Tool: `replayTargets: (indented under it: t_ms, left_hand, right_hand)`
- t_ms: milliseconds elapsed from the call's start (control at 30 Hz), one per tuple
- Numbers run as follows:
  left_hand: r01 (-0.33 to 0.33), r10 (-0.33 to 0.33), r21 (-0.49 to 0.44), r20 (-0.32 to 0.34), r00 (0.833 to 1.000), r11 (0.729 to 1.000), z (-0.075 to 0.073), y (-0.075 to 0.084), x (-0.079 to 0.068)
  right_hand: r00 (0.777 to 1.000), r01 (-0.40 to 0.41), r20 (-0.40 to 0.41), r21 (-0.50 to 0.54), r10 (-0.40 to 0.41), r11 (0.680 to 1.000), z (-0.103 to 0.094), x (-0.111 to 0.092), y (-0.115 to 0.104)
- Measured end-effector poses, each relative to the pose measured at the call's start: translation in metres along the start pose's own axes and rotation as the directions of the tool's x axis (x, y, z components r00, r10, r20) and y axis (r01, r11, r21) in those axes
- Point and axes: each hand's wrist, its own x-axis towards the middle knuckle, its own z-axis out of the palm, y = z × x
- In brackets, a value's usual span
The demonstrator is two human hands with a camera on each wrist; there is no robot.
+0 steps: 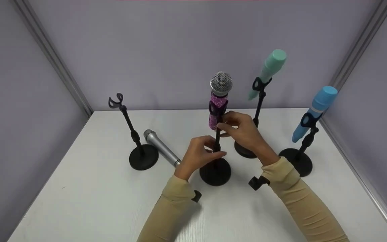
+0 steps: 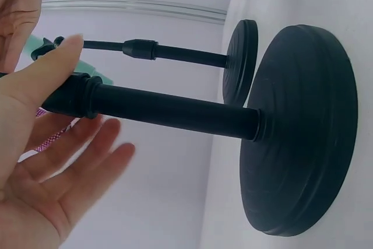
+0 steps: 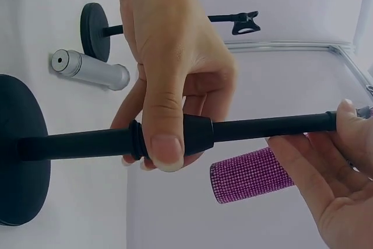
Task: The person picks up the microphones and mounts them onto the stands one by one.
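A microphone stand [image 1: 215,172] with a round black base stands on the table, and a sparkly pink microphone [image 1: 218,100] with a silver mesh head sits upright in its clip. My left hand [image 1: 198,154] grips the stand's pole at the thick collar, thumb on one side and fingers on the other, as the right wrist view shows. Higher up, just under the clip, my right hand [image 1: 244,131] pinches the thin upper pole [image 3: 274,126] between thumb and fingers. The pink microphone's lower end [image 3: 250,176] hangs beside that pole.
Left, a stand [image 1: 143,157] with a vacant clip has a silver microphone [image 1: 162,148] lying beside it. Behind my right hand, a stand holds a mint-green microphone [image 1: 270,67]. Another stand [image 1: 296,161] at right holds a blue microphone [image 1: 317,106]. Grey walls [image 1: 146,50] surround the white table [image 1: 89,201].
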Motion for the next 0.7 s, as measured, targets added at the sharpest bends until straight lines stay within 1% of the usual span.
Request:
replayTargets:
  t_ms: [133, 233, 400, 567, 700]
  left_hand:
    - [-0.033, 0.033, -0.041, -0.015, 0.999, 0.999, -0.002, -0.001, 0.0]
    - [-0.026, 0.026, -0.057, -0.011, 1.0, 0.998, -0.004, -0.001, -0.001]
    - [0.006, -0.005, -0.098, 0.01, 1.0, 0.995, -0.008, 0.001, -0.001]
    - [0.026, -0.019, -0.12, 0.066, 0.998, 0.992, -0.012, 0.003, -0.001]
    - [0.01, 0.006, -0.118, 0.128, 0.992, 0.993, -0.014, 0.003, -0.001]
  right_hand:
    - [1.0, 0.002, -0.002, 0.006, -0.002, 1.0, 0.001, 0.001, 0.0]
    - [1.0, 0.0, -0.002, 0.009, 0.0, 1.0, 0.001, 0.001, -0.001]
    - [1.0, -0.004, 0.001, 0.01, 0.004, 1.0, 0.001, 0.001, 0.0]
    - [1.0, -0.004, 0.001, 0.01, 0.004, 1.0, 0.001, 0.001, 0.0]
    - [1.0, 0.0, 0.003, 0.006, 0.0, 1.0, 0.001, 0.002, 0.0]
